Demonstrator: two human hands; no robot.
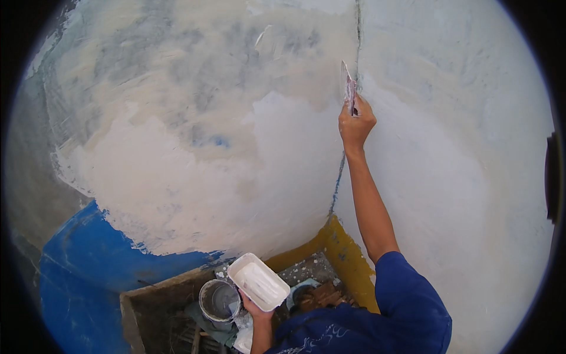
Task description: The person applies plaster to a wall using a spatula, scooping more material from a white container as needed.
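My right hand [357, 125] reaches up and grips the handle of a putty knife [349, 88]. The blade points upward, beside the corner line where two wall faces meet; whether it touches the surface I cannot tell. Lower down, my left hand [257, 308] supports a white rectangular plastic tub [271, 271] from beneath, most of its fingers hidden. Smears of white putty [259, 282] cover the inside of the tub. Whitish filler coats much of the left wall [206, 177], with grey patches showing through higher up. The right wall [436, 177] is mostly pale and smooth.
A bucket [220, 301] with grey contents stands below, beside the tub. Around it are rubble, brownish pieces [323, 295] and a low rough ledge [159, 286]. Blue paint [76, 277] covers the lower left wall, and a yellow band [348, 259] runs low in the corner.
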